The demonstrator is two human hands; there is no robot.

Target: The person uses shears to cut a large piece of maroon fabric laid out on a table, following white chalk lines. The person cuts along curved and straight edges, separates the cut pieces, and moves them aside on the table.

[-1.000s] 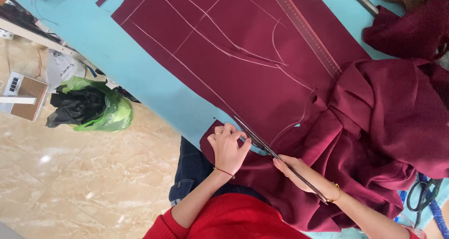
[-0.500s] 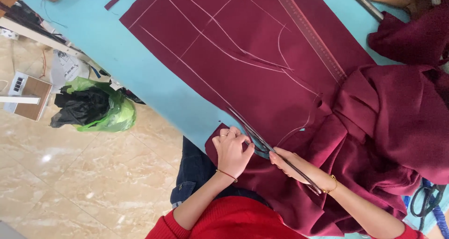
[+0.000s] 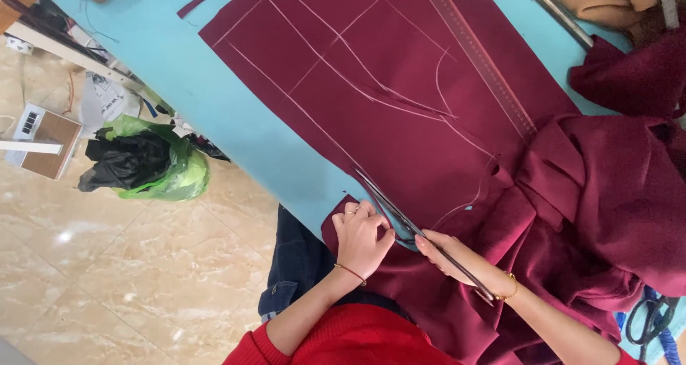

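A maroon cloth (image 3: 400, 72) marked with white chalk lines lies flat on a light blue table (image 3: 214, 115). My right hand (image 3: 457, 261) is closed on long dark scissors (image 3: 389, 208), whose blades sit in the cloth's near edge along a chalk line. My left hand (image 3: 361, 236) lies just left of the blades, fingers curled on the cut edge strip of cloth. More of the same cloth is bunched in a heap (image 3: 600, 215) to the right.
A long ruler (image 3: 479, 57) lies on the cloth. A second pair of scissors (image 3: 650, 318) rests at the lower right, tan fabric (image 3: 607, 0) at the top right. On the tiled floor stand a green bag (image 3: 153, 165) with black contents and a cardboard box (image 3: 43, 143).
The scissors and both hands have moved a little further up along the chalk line near the cloth's edge. The view has shifted slightly.
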